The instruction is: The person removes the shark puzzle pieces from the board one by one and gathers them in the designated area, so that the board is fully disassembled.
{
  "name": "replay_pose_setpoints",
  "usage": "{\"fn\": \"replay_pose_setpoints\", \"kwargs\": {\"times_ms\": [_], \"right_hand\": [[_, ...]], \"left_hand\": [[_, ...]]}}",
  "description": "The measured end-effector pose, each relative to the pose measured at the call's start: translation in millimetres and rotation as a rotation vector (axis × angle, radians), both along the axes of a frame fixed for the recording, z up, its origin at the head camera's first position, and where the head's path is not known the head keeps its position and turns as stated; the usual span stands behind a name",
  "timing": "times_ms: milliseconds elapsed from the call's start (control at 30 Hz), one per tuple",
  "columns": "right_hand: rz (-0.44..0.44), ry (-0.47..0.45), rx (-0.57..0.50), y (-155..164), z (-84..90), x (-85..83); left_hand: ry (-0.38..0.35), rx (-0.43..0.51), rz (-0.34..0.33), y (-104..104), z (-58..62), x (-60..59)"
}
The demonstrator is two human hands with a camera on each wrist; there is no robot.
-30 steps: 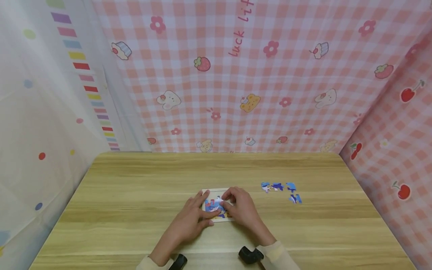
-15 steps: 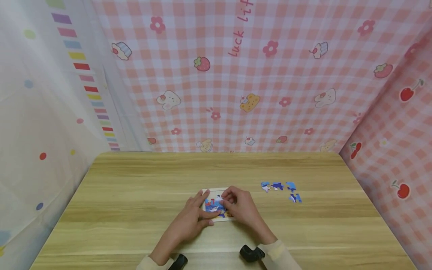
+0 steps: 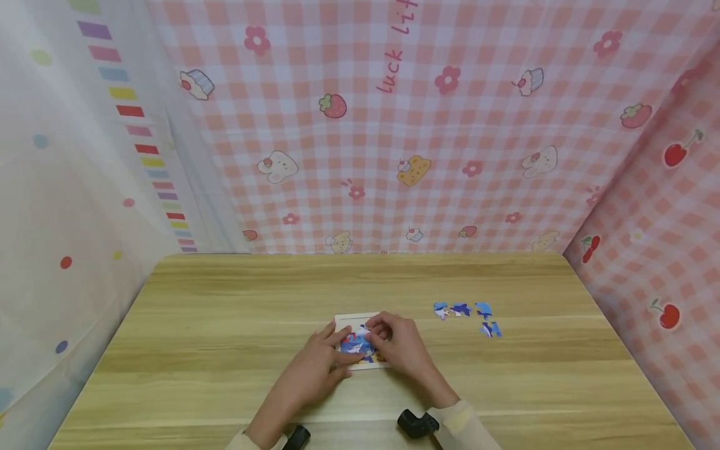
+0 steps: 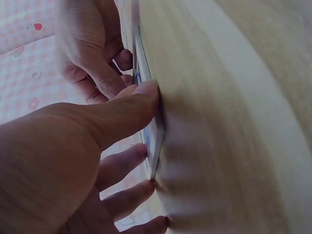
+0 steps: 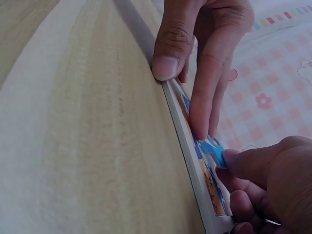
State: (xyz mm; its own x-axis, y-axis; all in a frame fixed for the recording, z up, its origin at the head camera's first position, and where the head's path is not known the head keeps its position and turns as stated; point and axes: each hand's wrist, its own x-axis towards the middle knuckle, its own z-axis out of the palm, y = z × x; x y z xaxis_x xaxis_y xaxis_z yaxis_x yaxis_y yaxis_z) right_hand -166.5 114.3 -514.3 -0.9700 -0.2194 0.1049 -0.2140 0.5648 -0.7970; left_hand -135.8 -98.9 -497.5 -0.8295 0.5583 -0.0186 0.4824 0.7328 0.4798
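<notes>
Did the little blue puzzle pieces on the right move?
No. The loose puzzle pieces lie in the same spot on the table, just as far right of the puzzle board; only the camera shifted slightly.

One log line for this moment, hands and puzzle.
left hand: fingers pressing on puzzle tray | right hand: pinching blue piece over tray | loose pieces: on table, right of tray
</notes>
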Motion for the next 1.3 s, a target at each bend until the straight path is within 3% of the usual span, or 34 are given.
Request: {"fn": "replay_pose_setpoints", "kwargs": {"times_ms": [533,867,1300], "right_hand": [[-0.077,-0.046,-0.087,17.9,6.6,2.7],[-0.129,-0.048,-0.085,41.9,13.9,5.0],[-0.202,-0.060,-0.036,84.8,13.3,5.2]], "left_hand": [[-0.118,0.005,0.019,-2.2,0.8,2.7],[-0.092,0.032,-0.033,-6.1,-1.2,2.1],[-0.149,0.066,-0.014,-6.4,-2.2,1.3]]}}
